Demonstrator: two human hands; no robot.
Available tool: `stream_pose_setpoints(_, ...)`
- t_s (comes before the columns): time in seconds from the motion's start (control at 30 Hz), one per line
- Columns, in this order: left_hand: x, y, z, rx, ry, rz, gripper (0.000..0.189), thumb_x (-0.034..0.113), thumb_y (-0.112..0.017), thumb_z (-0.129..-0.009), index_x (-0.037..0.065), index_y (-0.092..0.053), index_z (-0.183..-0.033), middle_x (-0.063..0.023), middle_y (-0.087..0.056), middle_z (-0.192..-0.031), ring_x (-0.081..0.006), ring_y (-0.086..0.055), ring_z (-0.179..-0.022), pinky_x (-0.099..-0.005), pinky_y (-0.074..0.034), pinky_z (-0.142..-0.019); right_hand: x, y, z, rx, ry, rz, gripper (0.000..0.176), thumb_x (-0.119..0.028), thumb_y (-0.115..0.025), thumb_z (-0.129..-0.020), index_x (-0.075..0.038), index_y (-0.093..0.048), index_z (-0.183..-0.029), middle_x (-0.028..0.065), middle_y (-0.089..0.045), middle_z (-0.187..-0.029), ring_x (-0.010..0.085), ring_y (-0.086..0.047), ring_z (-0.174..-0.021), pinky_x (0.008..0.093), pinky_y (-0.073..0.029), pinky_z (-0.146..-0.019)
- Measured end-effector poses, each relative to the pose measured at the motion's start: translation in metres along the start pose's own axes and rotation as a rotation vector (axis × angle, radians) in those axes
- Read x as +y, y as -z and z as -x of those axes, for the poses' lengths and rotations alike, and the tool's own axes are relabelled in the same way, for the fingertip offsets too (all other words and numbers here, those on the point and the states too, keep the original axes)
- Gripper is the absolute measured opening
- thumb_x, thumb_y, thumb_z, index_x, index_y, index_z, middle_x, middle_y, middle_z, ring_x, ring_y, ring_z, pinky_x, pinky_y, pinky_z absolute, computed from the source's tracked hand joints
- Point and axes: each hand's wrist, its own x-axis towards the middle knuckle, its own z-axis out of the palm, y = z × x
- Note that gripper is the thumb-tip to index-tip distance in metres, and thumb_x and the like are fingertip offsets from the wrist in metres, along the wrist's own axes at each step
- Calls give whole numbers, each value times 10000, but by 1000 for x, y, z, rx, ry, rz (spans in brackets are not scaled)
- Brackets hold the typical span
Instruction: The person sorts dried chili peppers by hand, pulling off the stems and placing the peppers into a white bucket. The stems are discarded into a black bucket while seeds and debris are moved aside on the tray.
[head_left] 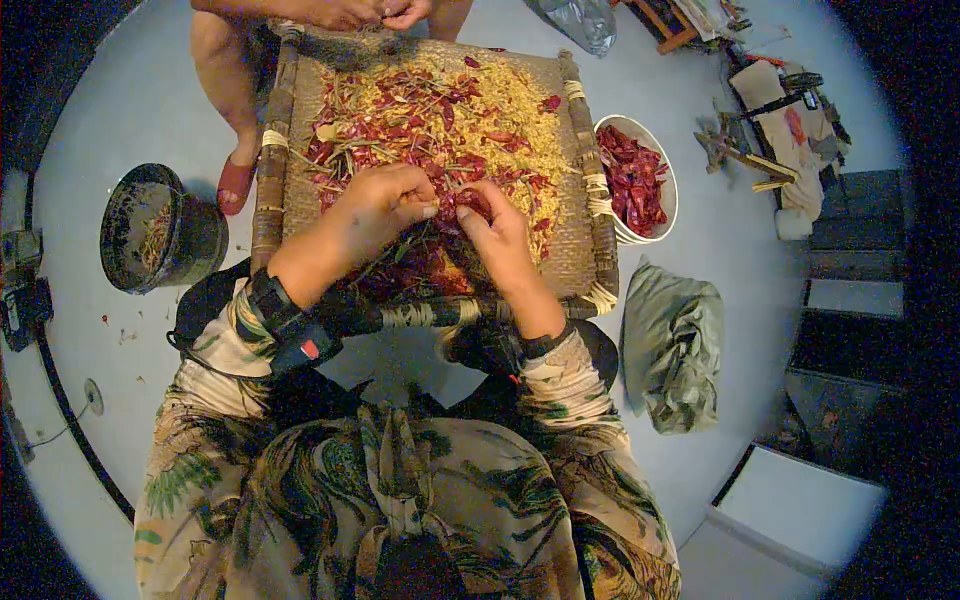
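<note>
A woven bamboo tray (580,235) lies before me, covered with dried red chilies, stems and yellow seeds. My left hand (385,200) and my right hand (495,225) meet over the tray's near middle. Both pinch the same dried red chili (470,200) between their fingertips. A heap of chilies (410,105) spreads across the tray beyond my hands. Under my wrists lie more dark red chilies, partly hidden.
A white bowl (655,150) of red chilies stands right of the tray. A dark bucket (135,205) with scraps sits at the left. A grey-green cloth bag (675,345) lies at the right. Another person's hands (380,12) and leg (225,80) are at the tray's far edge.
</note>
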Motion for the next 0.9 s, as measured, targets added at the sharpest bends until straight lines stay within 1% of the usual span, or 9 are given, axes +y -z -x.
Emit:
stream_pose_setpoints(0.1, 0, -3, 1, 42, -73, -32, 100, 69, -632, -763, 8, -560, -797, -136, -566, -750, -288, -571, -689, -360, -455, -617, -1, -2, -1, -13, -42, -31, 255, -136, -659, -792, -6, -590, -1000, 110, -643, -929, 191, -605, -849, 309, -464, -777)
stream_pose_setpoints(0.23, 12, -4, 4, 79, -139, -56, 82, 56, -602, -778, 2, -545, -799, -152, -560, -768, -325, -566, -692, -383, -452, -613, -7, -1, -1, -76, -57, -103, 266, -119, -666, -793, 9, -600, -1016, 89, -651, -955, 164, -602, -857, 294, -468, -785)
stream_pose_setpoints(0.33, 12, -6, 6, 20, -44, -59, 74, 56, -584, -795, -1, -537, -801, -159, -551, -744, -308, -557, -664, -363, -448, -615, -20, -1, 2, -123, -87, -243, 246, -85, -640, -805, 9, -600, -1030, 63, -649, -960, 141, -595, -863, 282, -469, -786)
stream_pose_setpoints(0.43, 16, -4, 7, -16, 16, 54, 73, 69, -581, -812, 7, -543, -805, -110, -531, -682, -213, -535, -620, -316, -426, -587, -24, 4, 3, -152, -134, -307, 226, -68, -622, -813, 0, -604, -1027, 44, -645, -961, 126, -588, -859, 272, -470, -780)
stream_pose_setpoints(0.53, 14, -2, 6, -89, 129, 254, 58, 75, -579, -829, 26, -557, -807, -16, -501, -643, -112, -488, -612, -265, -392, -561, -24, 7, 3, -170, -160, -350, 230, -65, -616, -812, -12, -605, -1036, 36, -644, -959, 122, -587, -850, 266, -469, -773)
stream_pose_setpoints(0.63, 12, -5, 5, -84, 174, 401, 60, 106, -581, -838, 54, -575, -807, 49, -478, -654, -55, -443, -611, -232, -357, -537, -27, 10, 5, -169, -238, -437, 243, -62, -618, -805, -21, -604, -1044, 32, -644, -952, 112, -588, -831, 261, -470, -762)
stream_pose_setpoints(0.73, 9, -6, 4, -139, 293, 579, 63, 131, -583, -833, 73, -581, -809, 58, -486, -653, -40, -415, -569, -211, -325, -501, -26, 11, 7, -158, -298, -551, 251, -61, -621, -797, -29, -602, -1045, 34, -644, -939, 115, -595, -811, 264, -477, -756)
stream_pose_setpoints(0.83, 20, 0, 4, -183, 547, 841, 69, 146, -598, -816, 79, -581, -814, 54, -494, -648, -27, -379, -513, -187, -282, -457, -26, 9, 9, -163, -323, -768, 239, -65, -621, -793, -36, -597, -1029, 42, -641, -909, 136, -607, -790, 280, -492, -737)
stream_pose_setpoints(0.9, 24, 0, 4, -202, 559, 984, 61, 131, -594, -815, 73, -575, -815, 53, -485, -632, -28, -363, -480, -182, -264, -438, -22, 8, 11, -181, -346, -916, 220, -66, -620, -791, -40, -590, -1008, 44, -636, -890, 157, -615, -779, 294, -506, -709)
